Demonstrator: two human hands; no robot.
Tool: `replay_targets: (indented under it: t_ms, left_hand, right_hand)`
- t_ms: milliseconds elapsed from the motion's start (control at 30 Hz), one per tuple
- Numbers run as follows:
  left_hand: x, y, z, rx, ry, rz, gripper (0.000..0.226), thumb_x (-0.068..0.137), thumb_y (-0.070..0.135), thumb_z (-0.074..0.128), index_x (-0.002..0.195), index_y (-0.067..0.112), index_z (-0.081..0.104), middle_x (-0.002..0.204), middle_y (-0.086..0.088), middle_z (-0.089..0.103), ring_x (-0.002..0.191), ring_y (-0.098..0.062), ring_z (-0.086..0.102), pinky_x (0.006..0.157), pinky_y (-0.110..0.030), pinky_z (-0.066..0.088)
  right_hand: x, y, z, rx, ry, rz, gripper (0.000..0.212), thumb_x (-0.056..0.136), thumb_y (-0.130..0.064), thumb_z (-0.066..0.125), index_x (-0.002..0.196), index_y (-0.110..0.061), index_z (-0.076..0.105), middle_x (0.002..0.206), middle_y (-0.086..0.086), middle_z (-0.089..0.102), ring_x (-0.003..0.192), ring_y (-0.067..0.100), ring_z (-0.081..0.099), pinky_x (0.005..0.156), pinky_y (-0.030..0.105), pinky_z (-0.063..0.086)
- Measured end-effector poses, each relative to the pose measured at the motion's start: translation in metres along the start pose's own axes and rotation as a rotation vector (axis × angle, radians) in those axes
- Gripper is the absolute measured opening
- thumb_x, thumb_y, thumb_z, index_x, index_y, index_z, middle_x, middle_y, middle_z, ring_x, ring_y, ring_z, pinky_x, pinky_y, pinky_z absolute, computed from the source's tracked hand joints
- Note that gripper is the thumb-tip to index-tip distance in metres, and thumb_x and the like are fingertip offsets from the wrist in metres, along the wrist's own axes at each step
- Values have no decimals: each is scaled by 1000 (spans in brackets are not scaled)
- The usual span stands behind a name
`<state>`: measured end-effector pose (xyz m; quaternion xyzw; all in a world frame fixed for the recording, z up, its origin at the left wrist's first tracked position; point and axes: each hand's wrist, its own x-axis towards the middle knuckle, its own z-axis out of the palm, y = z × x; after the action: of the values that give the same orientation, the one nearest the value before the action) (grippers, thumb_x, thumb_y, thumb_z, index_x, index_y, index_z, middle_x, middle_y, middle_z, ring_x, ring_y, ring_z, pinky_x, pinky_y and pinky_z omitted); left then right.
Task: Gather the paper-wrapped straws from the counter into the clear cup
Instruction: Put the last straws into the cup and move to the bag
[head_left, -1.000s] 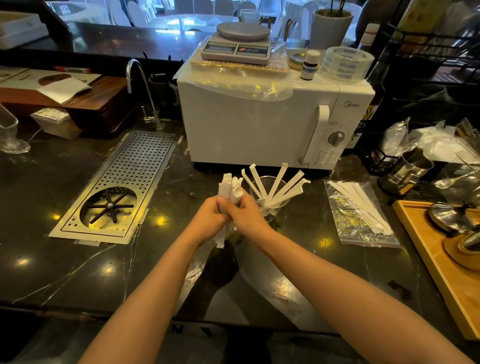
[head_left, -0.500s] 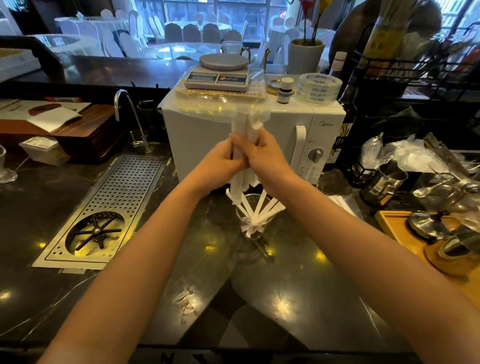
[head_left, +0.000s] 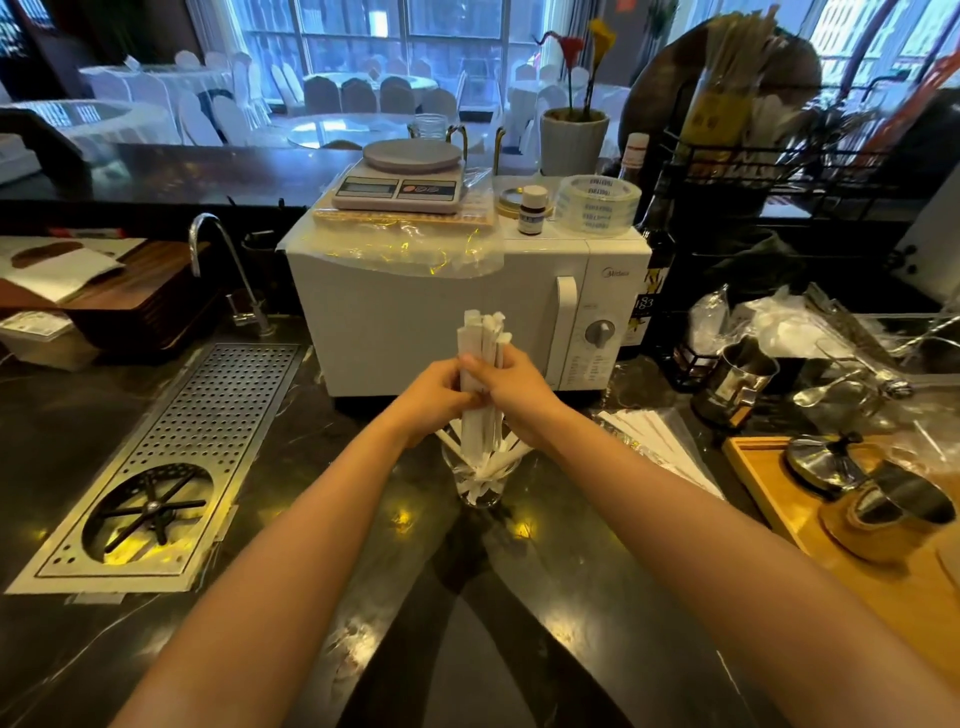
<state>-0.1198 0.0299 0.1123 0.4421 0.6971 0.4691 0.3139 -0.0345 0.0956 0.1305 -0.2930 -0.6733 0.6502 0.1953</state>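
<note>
Upright straw bundle (head_left: 480, 364) clasped by left hand (head_left: 434, 397) and right hand (head_left: 514, 389), both grips closed on it, lower ends inside clear cup (head_left: 480, 480) already holding straws, desk centre.

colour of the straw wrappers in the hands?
Plain white paper straws, both hands closed on the bundle; head view.

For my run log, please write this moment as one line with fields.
stage: loading straws | left hand: gripping straw bundle | right hand: gripping same bundle | bundle: upright, over clear cup | cup: on counter, straws inside

left hand (head_left: 434, 397) + right hand (head_left: 511, 387): grip straw bundle (head_left: 480, 364) upright | above clear cup (head_left: 480, 480)
</note>
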Motion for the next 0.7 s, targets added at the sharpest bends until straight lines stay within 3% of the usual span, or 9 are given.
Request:
replay_targets:
  t_ms: [100, 167, 433, 567, 700]
  left_hand:
    - [-1, -8, 1, -13, 12, -23, 36, 85, 7, 55, 121, 10, 51, 87, 12, 60, 80, 1, 59, 58, -6, 51]
    - [-2, -12, 2, -15, 26, -32, 38, 85, 7, 56, 122, 9, 50, 88, 12, 60, 83, -2, 60, 61, -10, 53]
    - [-2, -23, 4, 12, 76, -36, 38, 83, 8, 59, 120, 10, 50, 100, 1, 60, 97, -16, 60, 81, -27, 50]
    - [-2, -25, 1, 32, 107, 5, 32, 84, 11, 59, 114, 21, 52, 92, 11, 61, 92, -10, 61, 71, -18, 52]
    - [-3, -26, -1, 54, 186, 60, 30, 83, 13, 62, 105, 27, 49, 88, 16, 57, 83, -2, 60, 61, -13, 49]
  right_hand:
    - [2, 5, 1, -2, -20, 28, 41, 93, -19, 47, 133, -11, 40, 130, 14, 53, 119, 28, 50, 85, 32, 46]
    - [3, 7, 2, 1, -34, 41, 39, 93, -18, 47, 131, -11, 42, 127, 14, 54, 113, 24, 52, 80, 29, 47]
    - [7, 17, -3, -114, -54, 44, 39, 86, -15, 58, 123, -11, 47, 122, 16, 57, 113, 30, 55, 96, 43, 49]
    - [7, 20, -8, -109, -65, -16, 35, 82, -10, 63, 115, -11, 51, 112, 10, 58, 101, 21, 56, 73, 22, 50]
    - [8, 22, -11, -207, -52, -104, 28, 84, -10, 61, 111, -10, 53, 100, 6, 58, 82, 9, 57, 63, 13, 47]
